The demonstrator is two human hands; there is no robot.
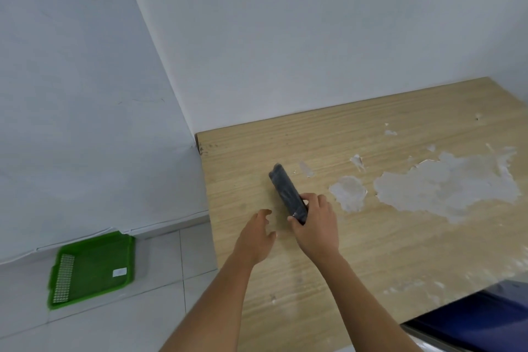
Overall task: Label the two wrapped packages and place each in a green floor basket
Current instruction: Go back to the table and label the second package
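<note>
A dark, flat package (284,188) wrapped in glossy film stands on its long edge on the wooden table (343,237), near the left side. My right hand (315,223) grips its near end. My left hand (257,233) hovers just left of it with the fingers spread and nothing in them. A green basket (91,268) sits on the tiled floor to the left of the table, by the wall; something dark with a small white label (120,272) lies inside it.
The tabletop has large patches of peeled veneer (445,188) on its right half. White walls close in behind and to the left. A dark blue object (485,320) shows at the bottom right corner. Grey floor tiles (160,308) lie left of the table.
</note>
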